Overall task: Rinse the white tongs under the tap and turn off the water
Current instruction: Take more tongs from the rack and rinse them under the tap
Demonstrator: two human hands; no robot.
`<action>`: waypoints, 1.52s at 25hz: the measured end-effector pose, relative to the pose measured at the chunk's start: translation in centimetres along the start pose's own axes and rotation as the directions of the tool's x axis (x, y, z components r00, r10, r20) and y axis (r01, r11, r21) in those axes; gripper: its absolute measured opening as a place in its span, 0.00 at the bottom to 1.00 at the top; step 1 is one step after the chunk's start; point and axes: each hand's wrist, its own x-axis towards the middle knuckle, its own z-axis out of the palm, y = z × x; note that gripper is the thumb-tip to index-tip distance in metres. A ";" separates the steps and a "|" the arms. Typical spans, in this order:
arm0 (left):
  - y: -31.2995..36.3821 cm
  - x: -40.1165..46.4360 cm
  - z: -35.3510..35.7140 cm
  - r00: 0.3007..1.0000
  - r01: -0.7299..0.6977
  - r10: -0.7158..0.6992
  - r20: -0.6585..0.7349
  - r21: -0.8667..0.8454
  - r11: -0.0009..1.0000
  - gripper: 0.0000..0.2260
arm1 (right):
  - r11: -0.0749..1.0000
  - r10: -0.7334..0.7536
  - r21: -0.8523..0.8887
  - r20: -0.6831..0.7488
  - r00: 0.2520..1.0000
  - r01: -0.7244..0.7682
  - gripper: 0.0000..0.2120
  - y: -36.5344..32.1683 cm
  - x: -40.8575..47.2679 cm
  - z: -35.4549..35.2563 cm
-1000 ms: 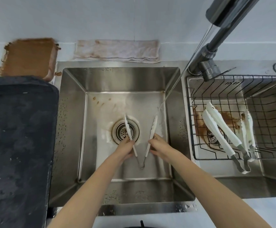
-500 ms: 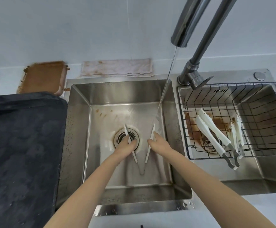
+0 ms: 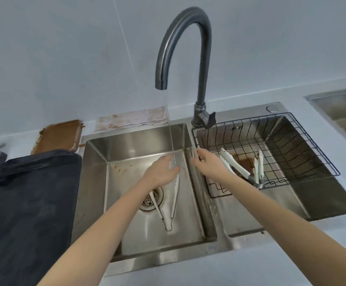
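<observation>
Black mat [image 3: 27, 213]: lies left of the sink, its near end cut off.
Brown sponge [image 3: 57, 136]: sits behind the mat, left of the sink.
Stained cloth [image 3: 132, 118]: lies flat behind the sink.
Sink [image 3: 97, 172]: holds the white tongs [image 3: 175, 200] so dirty water can run down the drain.
Left hand [image 3: 161, 172]: in the sink, under the water, fingers wrapped around the tongs' tips; I think it is washing them.
Tap [image 3: 180, 44]: water is running down into the sink.
Right hand [image 3: 209, 164]: just right of the sink's edge, fingers loose and open, holding nothing.
Tap handle [image 3: 208, 119]: behind the sink's right corner, likely touched next.
Wire basket [image 3: 291, 147]: right of the sink, holds more tongs [image 3: 235, 164], partly hidden.
</observation>
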 end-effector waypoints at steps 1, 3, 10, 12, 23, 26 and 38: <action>1.1 0.1 0.1 0.999 -0.032 0.032 -0.006 0.030 0.999 0.26 | 1.000 0.018 0.012 -0.027 0.999 -0.017 0.25 0.4 -0.4 -1.3; 3.3 0.6 0.7 0.996 -0.093 0.094 -0.005 0.114 0.989 0.26 | 0.999 0.051 0.020 -0.089 0.995 -0.049 0.24 1.7 -0.9 -3.6; 10.5 1.3 5.5 0.981 -0.193 0.188 0.047 0.307 0.932 0.22 | 0.980 0.188 -0.017 -0.229 0.955 -0.197 0.22 8.1 -1.5 -9.2; 11.7 1.8 6.8 0.978 -0.206 0.204 0.036 0.298 0.932 0.20 | 0.970 0.234 -0.015 -0.231 0.944 -0.244 0.22 9.8 -1.3 -9.7; 14.1 5.1 11.0 0.984 0.029 -0.071 0.166 0.241 0.970 0.24 | 0.896 0.435 -0.058 -0.073 0.897 -0.440 0.08 13.7 2.2 -10.3; 14.4 5.0 11.5 0.975 0.045 -0.082 0.206 0.178 0.983 0.21 | 0.912 0.406 -0.023 -0.092 0.909 -0.409 0.11 14.1 2.3 -10.0; 11.8 2.7 9.0 0.973 0.232 -0.187 0.138 -0.525 0.819 0.18 | 0.976 0.192 0.170 -0.354 0.915 -0.139 0.22 8.8 -0.3 -8.5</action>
